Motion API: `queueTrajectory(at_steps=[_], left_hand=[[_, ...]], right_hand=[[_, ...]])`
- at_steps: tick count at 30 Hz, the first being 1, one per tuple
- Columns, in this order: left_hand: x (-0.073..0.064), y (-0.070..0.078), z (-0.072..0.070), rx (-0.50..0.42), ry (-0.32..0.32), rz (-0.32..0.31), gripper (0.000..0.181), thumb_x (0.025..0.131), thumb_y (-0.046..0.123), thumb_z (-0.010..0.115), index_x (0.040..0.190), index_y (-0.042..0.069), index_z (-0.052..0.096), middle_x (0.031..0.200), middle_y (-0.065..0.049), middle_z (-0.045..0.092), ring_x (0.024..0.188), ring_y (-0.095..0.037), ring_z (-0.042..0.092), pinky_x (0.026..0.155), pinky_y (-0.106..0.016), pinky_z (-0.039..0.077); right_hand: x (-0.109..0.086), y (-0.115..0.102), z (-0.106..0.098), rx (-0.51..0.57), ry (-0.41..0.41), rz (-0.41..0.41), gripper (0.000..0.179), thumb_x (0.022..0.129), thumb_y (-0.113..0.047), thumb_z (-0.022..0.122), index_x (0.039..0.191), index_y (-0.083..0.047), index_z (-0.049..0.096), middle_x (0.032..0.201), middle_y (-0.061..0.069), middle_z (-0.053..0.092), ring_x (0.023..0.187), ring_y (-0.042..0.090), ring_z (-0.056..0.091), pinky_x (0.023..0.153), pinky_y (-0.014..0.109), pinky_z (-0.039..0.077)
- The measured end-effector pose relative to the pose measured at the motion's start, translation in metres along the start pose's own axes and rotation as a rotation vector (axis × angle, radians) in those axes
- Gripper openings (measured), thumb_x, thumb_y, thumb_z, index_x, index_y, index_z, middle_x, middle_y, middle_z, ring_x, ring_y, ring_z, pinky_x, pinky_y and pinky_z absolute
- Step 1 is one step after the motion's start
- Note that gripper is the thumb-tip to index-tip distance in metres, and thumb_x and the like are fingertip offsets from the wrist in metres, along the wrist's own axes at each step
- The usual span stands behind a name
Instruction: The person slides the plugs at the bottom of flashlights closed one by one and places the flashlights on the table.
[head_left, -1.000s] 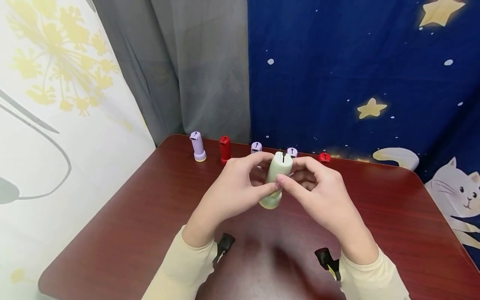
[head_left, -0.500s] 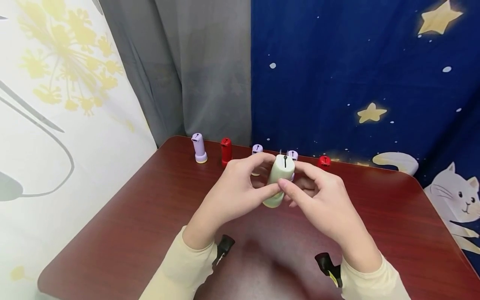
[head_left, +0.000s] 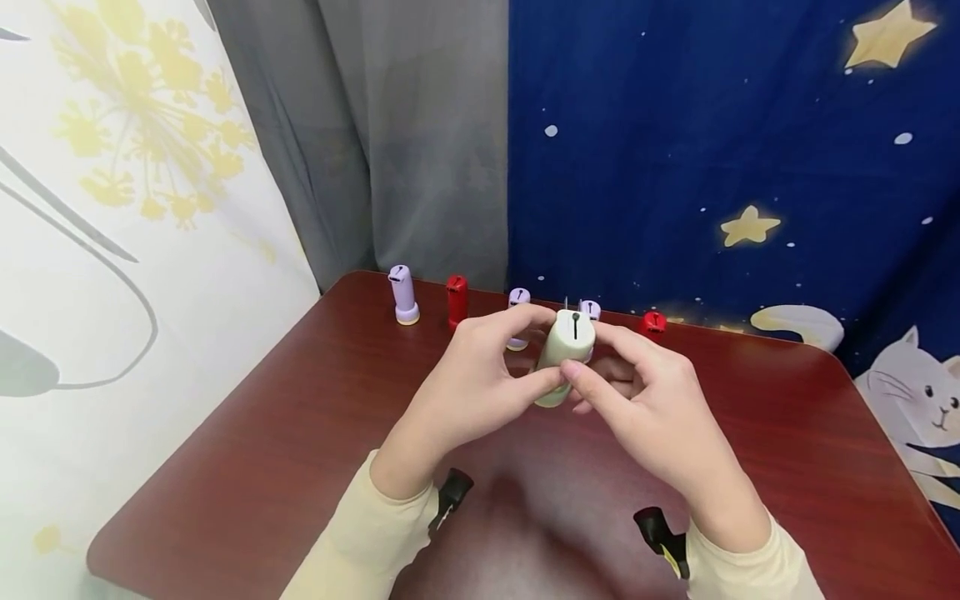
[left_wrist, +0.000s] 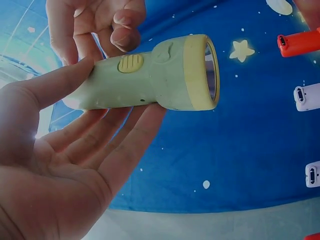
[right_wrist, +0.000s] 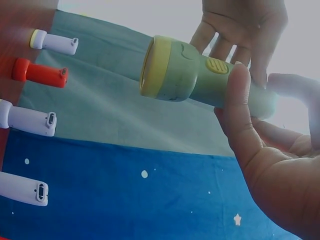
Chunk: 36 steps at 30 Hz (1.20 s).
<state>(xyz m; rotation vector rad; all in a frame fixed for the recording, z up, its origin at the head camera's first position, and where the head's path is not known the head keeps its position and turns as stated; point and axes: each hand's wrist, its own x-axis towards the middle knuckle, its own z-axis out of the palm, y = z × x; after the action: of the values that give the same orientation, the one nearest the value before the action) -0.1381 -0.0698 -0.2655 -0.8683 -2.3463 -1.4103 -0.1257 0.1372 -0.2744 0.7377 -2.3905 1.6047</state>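
Both hands hold a pale green flashlight (head_left: 558, 354) above the table, its tail end turned up toward the head camera. My left hand (head_left: 480, 367) has its thumb on one side and its fingers stretched along the other. My right hand (head_left: 645, 392) pinches the body, its thumb next to the left thumb. In the left wrist view the flashlight (left_wrist: 170, 75) shows a yellow lens ring and a ridged yellow switch (left_wrist: 131, 63). Two thin metal prongs (head_left: 567, 303) stick out near the tail in the head view. The right wrist view shows the right thumb (right_wrist: 239, 90) below the switch.
Along the table's back edge stand other flashlights: a purple one (head_left: 403, 296) at left, a red one (head_left: 457, 302), two purple ones partly behind the hands, and a red one (head_left: 654, 322) at right. Curtains hang behind the dark red table (head_left: 315, 417). Black wrist cameras (head_left: 450, 493) sit at the sleeves.
The flashlight has tilted so its tail end faces the head camera more and its lens end shows less. Two metal prongs now show behind the tail. Both hands keep their hold.
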Motion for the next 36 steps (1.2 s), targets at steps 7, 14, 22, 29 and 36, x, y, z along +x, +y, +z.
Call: queueTrajectory(at_steps=[7,14,22,29,36], left_hand=[[-0.0010,0.0009,0.0003,0.002,0.016,0.011,0.037,0.090,0.007,0.083,0.125,0.007,0.072,0.116,-0.002,0.077,0.101,-0.010,0.074,0.091,-0.024,0.064],[-0.0034,-0.0007,-0.0040,-0.036,0.027,0.022,0.037,0.090,0.005,0.084,0.125,0.004,0.072,0.116,-0.007,0.078,0.100,-0.014,0.077,0.088,-0.025,0.065],[0.0004,-0.0027,-0.0040,-0.029,-0.007,0.034,0.035,0.088,0.004,0.085,0.121,0.002,0.072,0.112,-0.008,0.078,0.096,-0.015,0.077,0.087,-0.029,0.066],[0.0022,-0.0022,-0.0023,-0.026,0.010,0.084,0.032,0.085,0.002,0.087,0.115,0.002,0.074,0.105,-0.007,0.078,0.092,-0.014,0.073,0.085,-0.024,0.065],[0.0042,-0.0058,-0.0002,-0.026,0.026,0.177,0.029,0.083,0.003,0.090,0.107,0.004,0.074,0.106,-0.006,0.078,0.097,-0.012,0.071,0.090,-0.026,0.065]], right_hand=[[0.0002,0.0019,0.0014,0.020,0.017,-0.036,0.041,0.099,-0.008,0.074,0.140,-0.007,0.065,0.108,0.013,0.079,0.076,0.014,0.081,0.072,0.030,0.067],[0.0017,0.0003,0.0069,0.052,0.013,-0.061,0.041,0.100,-0.008,0.073,0.140,-0.008,0.066,0.112,0.011,0.076,0.078,0.017,0.081,0.071,0.032,0.067],[-0.0007,-0.0005,0.0052,0.053,0.025,-0.104,0.038,0.100,-0.003,0.071,0.138,-0.006,0.067,0.115,0.008,0.071,0.079,0.014,0.079,0.068,0.033,0.067],[-0.0013,0.0025,0.0035,0.018,0.049,-0.152,0.032,0.101,-0.001,0.068,0.133,-0.005,0.071,0.115,0.005,0.070,0.078,0.013,0.078,0.074,0.026,0.066],[-0.0007,0.0003,0.0011,0.001,0.045,-0.095,0.028,0.106,-0.008,0.062,0.132,-0.005,0.072,0.121,0.005,0.072,0.082,0.014,0.078,0.079,0.026,0.066]])
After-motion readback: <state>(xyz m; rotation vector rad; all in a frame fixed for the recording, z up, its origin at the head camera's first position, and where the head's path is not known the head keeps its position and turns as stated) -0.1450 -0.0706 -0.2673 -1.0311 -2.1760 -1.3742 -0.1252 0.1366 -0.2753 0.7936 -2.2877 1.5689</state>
